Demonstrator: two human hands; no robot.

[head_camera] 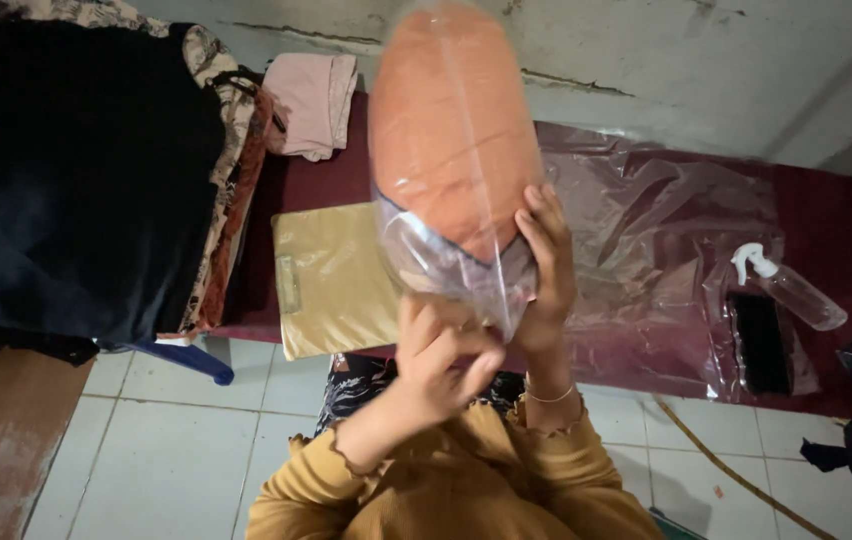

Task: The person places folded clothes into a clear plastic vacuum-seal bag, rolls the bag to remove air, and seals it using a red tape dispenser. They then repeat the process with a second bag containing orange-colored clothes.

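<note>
While both hands lift the bagged orange cloth (451, 130) upright, long axis vertical | left hand (446, 355) clenched on the bag's bottom edge | right hand (546, 265) gripping its side, I'd say equally near | gold packet (331, 280), spray bottle (791, 285) on counter (846, 230) below, room above.

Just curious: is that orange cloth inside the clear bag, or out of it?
Inside. The orange cloth shows through the glossy clear bag, which both hands hold up by its lower end.

clear bag (451, 150) of orange cloth held up, flat gold packet (331, 280) behind
</note>
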